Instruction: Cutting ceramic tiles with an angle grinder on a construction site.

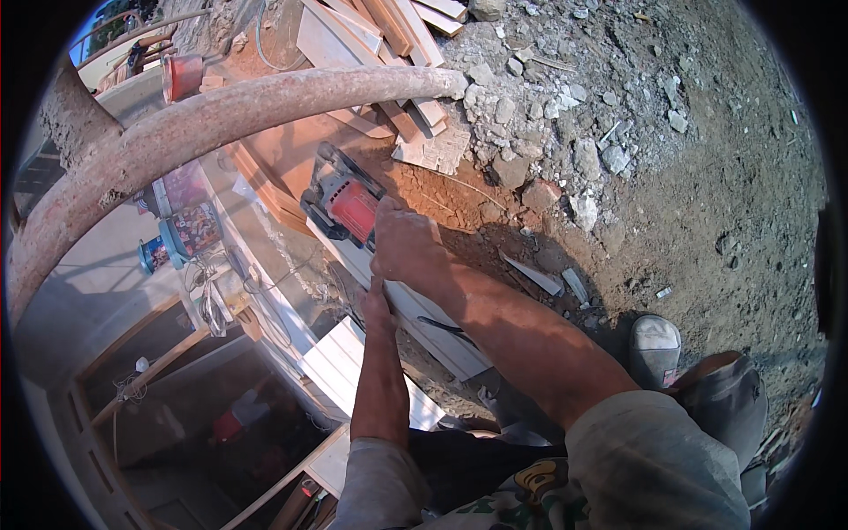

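Observation:
A red and grey handheld power saw [353, 208] rests on a long, pale grooved board [442, 343], its flat base toward the far end. My right hand [408, 243] is wrapped round the rear of the saw. Just below it, my left hand [376, 307] is closed at the board's left edge; its fingertips are partly hidden. A black cord [446, 328] runs back over the board near my right forearm. The saw's blade is out of sight under its body.
A thick curved pole [265, 102] arches across the far left. Loose planks [380, 35] are piled behind the saw, with rubble [583, 159] to the right. A blue-lidded bucket [193, 231] stands at left above a dark opening [230, 424]. My shoe [655, 343] is on the dirt.

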Motion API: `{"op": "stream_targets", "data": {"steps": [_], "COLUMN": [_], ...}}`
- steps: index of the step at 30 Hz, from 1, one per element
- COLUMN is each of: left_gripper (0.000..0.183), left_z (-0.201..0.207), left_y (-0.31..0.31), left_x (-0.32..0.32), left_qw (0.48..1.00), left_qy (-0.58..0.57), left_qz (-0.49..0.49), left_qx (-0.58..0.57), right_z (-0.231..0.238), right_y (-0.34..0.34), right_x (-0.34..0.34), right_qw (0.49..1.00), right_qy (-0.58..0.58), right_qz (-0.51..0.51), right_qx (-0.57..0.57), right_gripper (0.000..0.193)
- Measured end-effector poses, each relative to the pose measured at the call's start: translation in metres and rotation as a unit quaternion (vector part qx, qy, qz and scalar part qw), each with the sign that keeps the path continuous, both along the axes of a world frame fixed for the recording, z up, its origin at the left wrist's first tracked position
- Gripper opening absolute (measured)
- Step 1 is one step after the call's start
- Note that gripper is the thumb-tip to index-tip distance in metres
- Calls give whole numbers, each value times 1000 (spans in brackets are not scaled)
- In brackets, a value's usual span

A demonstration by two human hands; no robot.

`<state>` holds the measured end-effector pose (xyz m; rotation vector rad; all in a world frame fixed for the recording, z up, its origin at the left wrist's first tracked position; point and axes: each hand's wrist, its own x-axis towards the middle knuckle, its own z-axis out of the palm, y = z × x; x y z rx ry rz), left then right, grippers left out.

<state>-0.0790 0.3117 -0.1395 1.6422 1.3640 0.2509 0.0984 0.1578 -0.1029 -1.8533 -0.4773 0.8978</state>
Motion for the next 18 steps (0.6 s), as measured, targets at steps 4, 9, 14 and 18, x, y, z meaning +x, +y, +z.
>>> {"op": "stream_targets", "data": {"steps": [4,9,14,18], "left_gripper": [64,62,65,68], "left_z": [0,2,8,8], "left_y": [4,-8,-14,-14], "left_x": [-3,6,8,8], "left_qw": [1000,1000,1000,1000], "left_qy": [0,14,11,8], "left_qz": [-3,25,25,23], "left_qx": [5,8,6,0], "right_z": [5,-3,-2,4], "right_y": [-5,-2,-1,-10], "right_x": [2,-2,-4,2], "right_qw": [1000,1000,1000,1000], "right_qy": [-1,2,2,13], "right_qz": [14,6,2,28], "right_qx": [8,9,4,-2], "right_gripper": [68,70,73,76]}}
